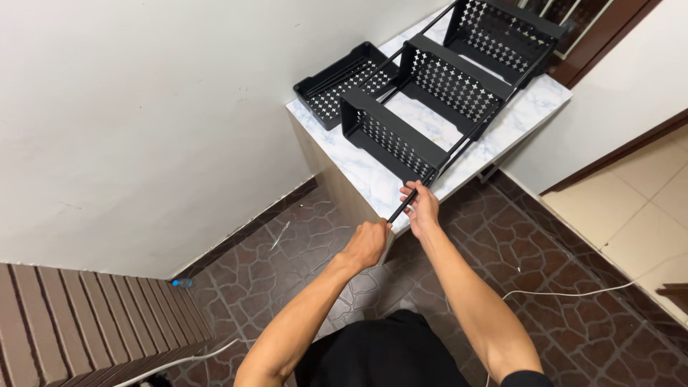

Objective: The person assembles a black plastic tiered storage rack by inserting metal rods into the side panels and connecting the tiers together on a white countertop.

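Rod (pixel 403 206) end gripped by left hand (pixel 367 244), right hand (pixel 423 208).

Rack (pixel 459 86) lying on table (pixel 358 168); loose tray (pixel 337 82) left of it.

A small table (pixel 373 172) with a white marbled top stands against the wall on a dark stone-patterned floor (pixel 573 287). A black rack (pixel 437 93) of perforated baskets on thin rods lies across the top, overhanging the far edge. A separate black tray (pixel 337 89) rests at the left corner.
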